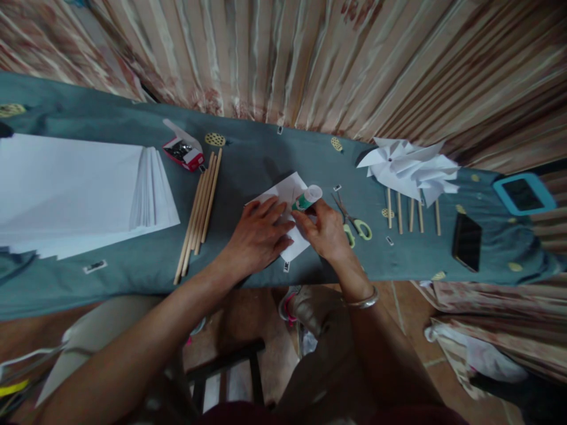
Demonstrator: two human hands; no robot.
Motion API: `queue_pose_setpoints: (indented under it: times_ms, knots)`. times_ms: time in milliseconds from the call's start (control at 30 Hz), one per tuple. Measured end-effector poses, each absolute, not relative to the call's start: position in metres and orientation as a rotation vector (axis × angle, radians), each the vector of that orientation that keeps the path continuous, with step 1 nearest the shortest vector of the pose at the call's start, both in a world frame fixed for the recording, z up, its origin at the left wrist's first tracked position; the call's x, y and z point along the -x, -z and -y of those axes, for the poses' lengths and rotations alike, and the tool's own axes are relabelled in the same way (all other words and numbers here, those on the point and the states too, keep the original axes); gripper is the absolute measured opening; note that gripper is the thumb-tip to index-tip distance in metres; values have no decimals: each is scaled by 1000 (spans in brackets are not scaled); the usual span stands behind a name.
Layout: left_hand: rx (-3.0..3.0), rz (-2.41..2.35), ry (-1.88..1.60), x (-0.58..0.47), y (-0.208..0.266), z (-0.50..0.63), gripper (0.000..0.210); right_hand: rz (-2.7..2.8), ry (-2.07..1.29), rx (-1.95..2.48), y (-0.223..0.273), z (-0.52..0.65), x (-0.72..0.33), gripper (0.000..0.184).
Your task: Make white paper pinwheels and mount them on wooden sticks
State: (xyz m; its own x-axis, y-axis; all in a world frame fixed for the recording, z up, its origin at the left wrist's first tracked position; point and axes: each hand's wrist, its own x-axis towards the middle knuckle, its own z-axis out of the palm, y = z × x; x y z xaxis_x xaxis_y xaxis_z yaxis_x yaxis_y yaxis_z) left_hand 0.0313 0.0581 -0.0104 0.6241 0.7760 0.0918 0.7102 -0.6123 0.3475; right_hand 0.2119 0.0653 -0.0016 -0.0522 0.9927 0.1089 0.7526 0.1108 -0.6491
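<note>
On the counter, paper lies under my spread left fingers, which grip nothing; my right fingers, nearer the glue stick, close round it, slanting over the paper, white end rightward.

I see a dark phone lying near a blue-framed device on the surface, with pleated curtains hanging beyond it.

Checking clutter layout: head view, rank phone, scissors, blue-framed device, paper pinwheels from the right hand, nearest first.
From the right hand:
1. scissors: just right
2. paper pinwheels: farther right, toward the back
3. phone: right, beyond the pinwheels
4. blue-framed device: far right
</note>
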Motion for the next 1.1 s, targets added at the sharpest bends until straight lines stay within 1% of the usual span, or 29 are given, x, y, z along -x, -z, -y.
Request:
queue_pose_setpoints:
  times_ms: [500,900,1100]
  knots:
    - [-2565,-1191,-348,-32,9,-58,34,1876,-503,1677,3,-67,-209,18]
    - [-2571,-1195,-314,-31,9,-58,35,1854,-527,1705,1,-67,-208,16]
    - [-2578,-1193,-348,-31,10,-58,34,1799,-541,1697,-2,-67,-211,21]
